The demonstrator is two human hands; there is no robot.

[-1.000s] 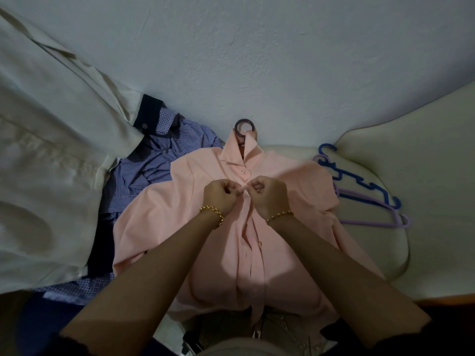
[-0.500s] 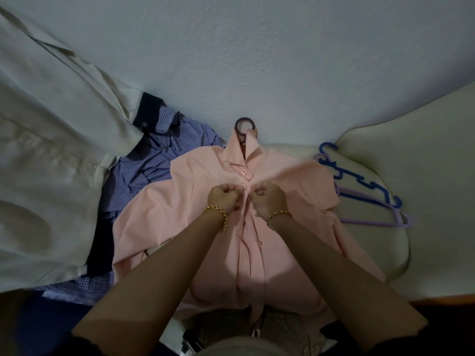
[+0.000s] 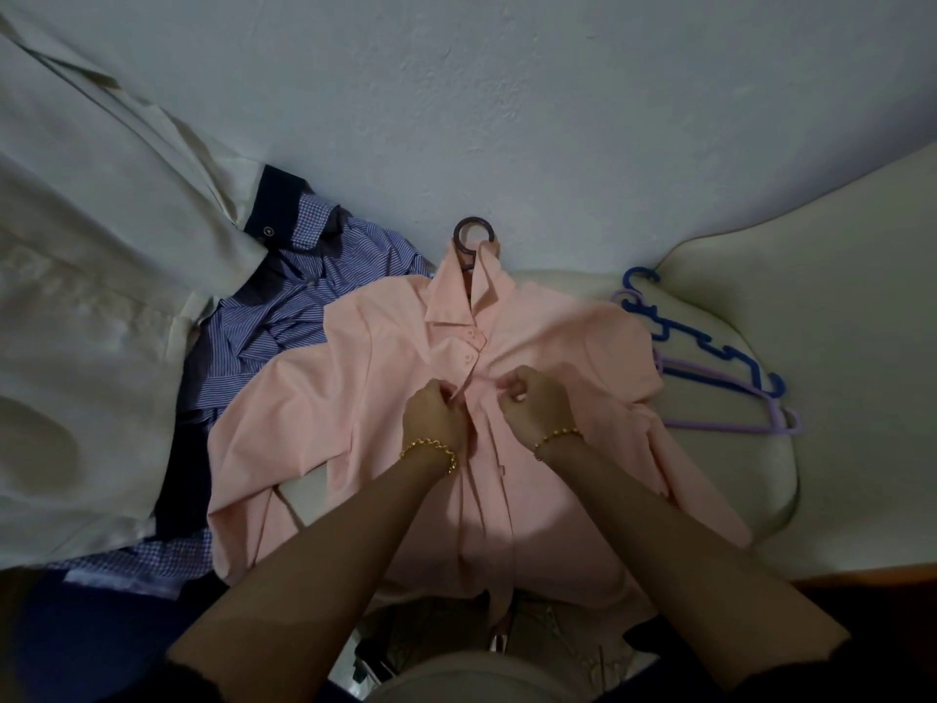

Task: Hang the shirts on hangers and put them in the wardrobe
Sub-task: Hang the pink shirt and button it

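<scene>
A pink shirt lies front-up on a cream cushion, with a dark hanger hook sticking out of its collar. Two buttons below the collar are fastened. My left hand pinches the left edge of the placket just under them. My right hand pinches the right edge opposite, a short gap apart. Both wrists wear gold bead bracelets. A blue striped shirt lies crumpled to the left, partly under the pink one.
A cream garment covers the left side. A blue hanger and a purple hanger lie on the cream cushion at right. A pale wall rises behind. Dark floor and clutter show below.
Both hands have moved down the placket from the upper button area to a spot below the second button, and now sit slightly apart.
</scene>
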